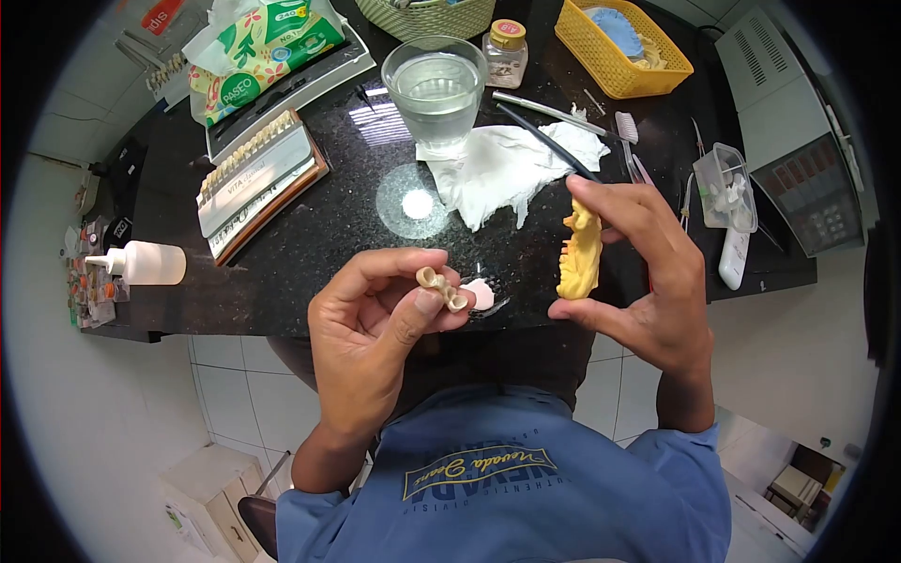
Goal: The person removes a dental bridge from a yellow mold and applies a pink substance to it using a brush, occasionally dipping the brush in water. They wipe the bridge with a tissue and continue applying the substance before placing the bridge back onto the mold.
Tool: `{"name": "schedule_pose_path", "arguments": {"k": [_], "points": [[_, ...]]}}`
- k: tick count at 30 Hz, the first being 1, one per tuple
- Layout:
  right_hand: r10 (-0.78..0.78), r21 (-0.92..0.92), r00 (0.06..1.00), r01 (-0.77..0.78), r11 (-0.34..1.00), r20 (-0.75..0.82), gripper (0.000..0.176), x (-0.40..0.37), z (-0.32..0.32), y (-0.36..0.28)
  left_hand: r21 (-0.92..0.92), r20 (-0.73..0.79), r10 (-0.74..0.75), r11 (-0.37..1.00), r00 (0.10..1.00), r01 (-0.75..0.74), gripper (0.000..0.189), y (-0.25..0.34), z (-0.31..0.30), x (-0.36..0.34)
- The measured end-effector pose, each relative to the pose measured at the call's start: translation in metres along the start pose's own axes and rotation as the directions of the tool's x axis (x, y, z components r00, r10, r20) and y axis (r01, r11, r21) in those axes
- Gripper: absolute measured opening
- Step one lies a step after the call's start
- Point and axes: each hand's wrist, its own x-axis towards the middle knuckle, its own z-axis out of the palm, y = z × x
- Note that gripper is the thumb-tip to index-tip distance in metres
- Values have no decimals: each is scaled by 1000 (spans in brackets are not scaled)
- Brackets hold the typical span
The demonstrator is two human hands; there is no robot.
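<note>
Black glossy stone tabletop [347, 220], pretty cluttered: clear glass of water [436, 89] far middle, crumpled white tissue [511, 169] right beside it, yellow plastic basket [619, 47] far right, tooth-sample shade guide [258, 178] left.

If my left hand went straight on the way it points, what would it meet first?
Probably the small pink piece just past the left hand, which pinches a tooth bridge; it may lie lower, on the counter.

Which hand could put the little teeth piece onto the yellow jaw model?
Probably the left hand: it pinches the tooth bridge at its fingertips, free to move. The right hand grips the yellow model upright beside it.
</note>
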Motion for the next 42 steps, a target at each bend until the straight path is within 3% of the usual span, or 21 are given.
{"name": "schedule_pose_path", "arguments": {"k": [1,4,9,16,18,20,21,22,24,29,34,37,38,41,42], "points": [[30,-110,998,-24,994,54,78,1,0,1,0,-3,1,1000,1000,-1,25,0,-1,0],[99,-187,989,-77,979,110,77,1,2,1,-109,10,-61,992,998,61,26,1,-4,-2],[150,-212,979,-119,970,137,74,4,6,4,-228,12,-139,964,990,138,26,3,-6,-3],[150,-240,969,-102,966,195,68,4,9,6,-357,35,-126,925,991,130,22,-4,-20,-4],[107,-260,985,-69,963,133,61,5,3,9,-320,-49,-66,946,997,47,20,-6,-23,-8],[197,-199,980,-195,961,-8,49,9,-9,12,-290,-70,-40,957,997,18,19,-8,-24,-12],[188,-264,977,-207,942,-96,35,12,-10,14,-248,-106,-30,969,994,3,19,-9,-24,-14],[193,-267,977,-211,940,-95,35,14,-12,18,-203,-143,-20,979,990,-10,18,-9,-23,-16],[201,-452,980,-181,873,-5,29,16,-12,28,-216,-150,-38,976,988,4,18,-11,-22,-18],[282,-456,959,-241,857,22,27,22,1,33,-307,-123,14,950,992,-51,17,-16,-29,-21],[240,-397,969,-240,886,-51,21,27,-4,28,-314,-114,8,948,993,-44,16,-13,-33,-21],[269,-277,938,-324,905,-218,15,40,-17,10,-367,-92,-37,930,995,1,18,-12,-35,-20],[310,-158,913,-358,920,-267,12,42,-18,9,-366,-91,-35,930,995,0,18,-11,-36,-19],[210,126,898,-174,977,-387,13,56,-19,2,-422,-58,-93,904,994,60,18,-8,-38,-20],[207,123,897,-172,977,-391,13,62,-18,-2,-444,-55,-109,893,993,74,18,-8,-39,-20]]}}
